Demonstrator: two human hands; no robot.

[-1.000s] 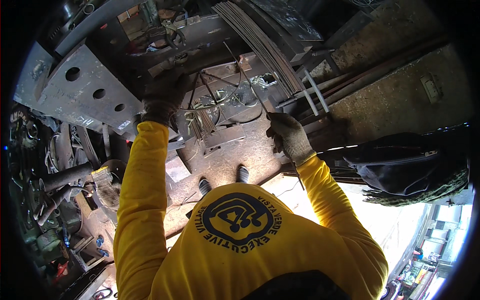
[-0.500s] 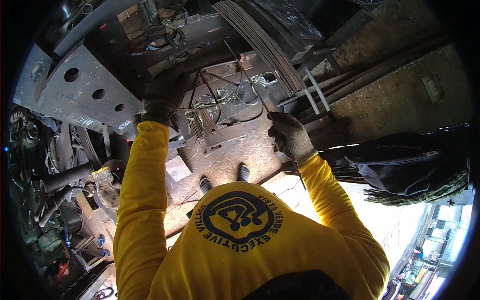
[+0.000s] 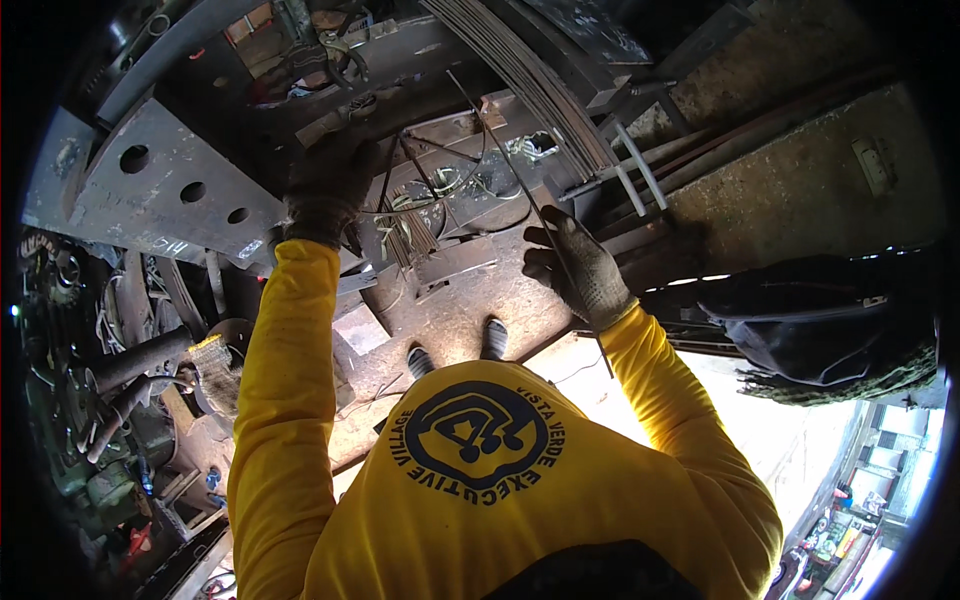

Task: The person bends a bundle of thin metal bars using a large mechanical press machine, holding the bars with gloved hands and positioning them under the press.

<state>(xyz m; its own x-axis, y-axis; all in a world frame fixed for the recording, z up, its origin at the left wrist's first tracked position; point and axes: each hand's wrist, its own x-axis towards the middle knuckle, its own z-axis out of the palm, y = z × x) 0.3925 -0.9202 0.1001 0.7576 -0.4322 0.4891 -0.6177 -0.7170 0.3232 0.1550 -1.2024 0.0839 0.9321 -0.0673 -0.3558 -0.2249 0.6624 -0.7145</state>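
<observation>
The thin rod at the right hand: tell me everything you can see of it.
The thin rod is dark, metal-looking and nearly straight, slanting. Its far end points away from the person; it crosses the gloved right hand, touching it, and reappears beside the yellow sleeve. Whether its far end touches anything is unclear.

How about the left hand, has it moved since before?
No, not noticeably: the left hand shows in about the same spot, right of the nearest hole in the steel plate.
</observation>
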